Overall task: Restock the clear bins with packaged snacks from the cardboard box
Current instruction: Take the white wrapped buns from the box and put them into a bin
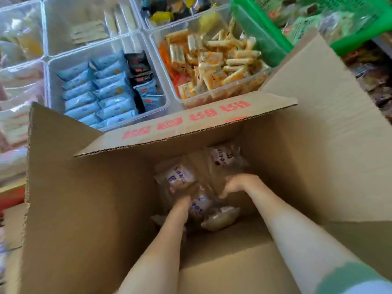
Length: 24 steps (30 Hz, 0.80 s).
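Left hand and right hand reach deep in the open brown cardboard box, fingers curled onto clear-wrapped pale snack packets; grip uncertain. Packets lie jumbled, axes mixed. Clear plastic bins beyond.

Bare forearms; right arm w/ green sleeve, pale band at cuff edge.

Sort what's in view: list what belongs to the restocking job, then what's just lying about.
Job: cardboard box; snack packets at its bottom; left hand and right hand down among them; clear bins behind.
Lying about: green basket; stacked packets at left.
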Each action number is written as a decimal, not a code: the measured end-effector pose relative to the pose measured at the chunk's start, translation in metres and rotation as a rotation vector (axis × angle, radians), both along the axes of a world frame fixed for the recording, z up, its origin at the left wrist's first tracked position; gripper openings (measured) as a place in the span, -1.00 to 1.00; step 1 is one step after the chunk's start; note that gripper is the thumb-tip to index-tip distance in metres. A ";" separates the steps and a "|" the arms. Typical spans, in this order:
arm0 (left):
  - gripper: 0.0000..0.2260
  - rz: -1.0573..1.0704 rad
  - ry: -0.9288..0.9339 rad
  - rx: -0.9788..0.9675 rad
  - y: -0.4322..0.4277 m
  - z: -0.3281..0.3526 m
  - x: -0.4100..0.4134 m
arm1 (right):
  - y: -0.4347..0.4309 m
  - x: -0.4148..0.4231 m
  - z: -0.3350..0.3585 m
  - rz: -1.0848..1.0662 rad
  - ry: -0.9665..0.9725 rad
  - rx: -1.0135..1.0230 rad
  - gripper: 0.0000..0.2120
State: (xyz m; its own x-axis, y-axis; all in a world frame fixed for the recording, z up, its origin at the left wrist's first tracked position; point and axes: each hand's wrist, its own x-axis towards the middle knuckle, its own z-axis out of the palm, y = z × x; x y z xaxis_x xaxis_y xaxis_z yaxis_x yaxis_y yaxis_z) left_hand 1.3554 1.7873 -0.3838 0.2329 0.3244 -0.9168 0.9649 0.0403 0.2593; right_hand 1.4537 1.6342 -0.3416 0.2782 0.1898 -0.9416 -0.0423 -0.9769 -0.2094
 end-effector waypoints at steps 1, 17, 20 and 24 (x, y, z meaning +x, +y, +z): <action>-0.60 -0.004 0.027 0.023 0.001 -0.002 -0.001 | 0.003 0.002 -0.010 0.020 0.091 -0.055 -0.29; -0.81 -0.110 0.265 -0.169 -0.030 0.025 0.023 | -0.012 0.007 -0.051 0.246 0.294 -0.150 -0.84; -0.84 -0.150 0.168 -0.156 -0.034 0.037 0.033 | -0.020 0.020 -0.026 0.169 0.186 -0.072 -0.78; -0.51 -0.571 -0.033 -0.117 -0.054 0.059 0.028 | -0.033 0.026 0.016 0.019 0.049 0.113 -0.50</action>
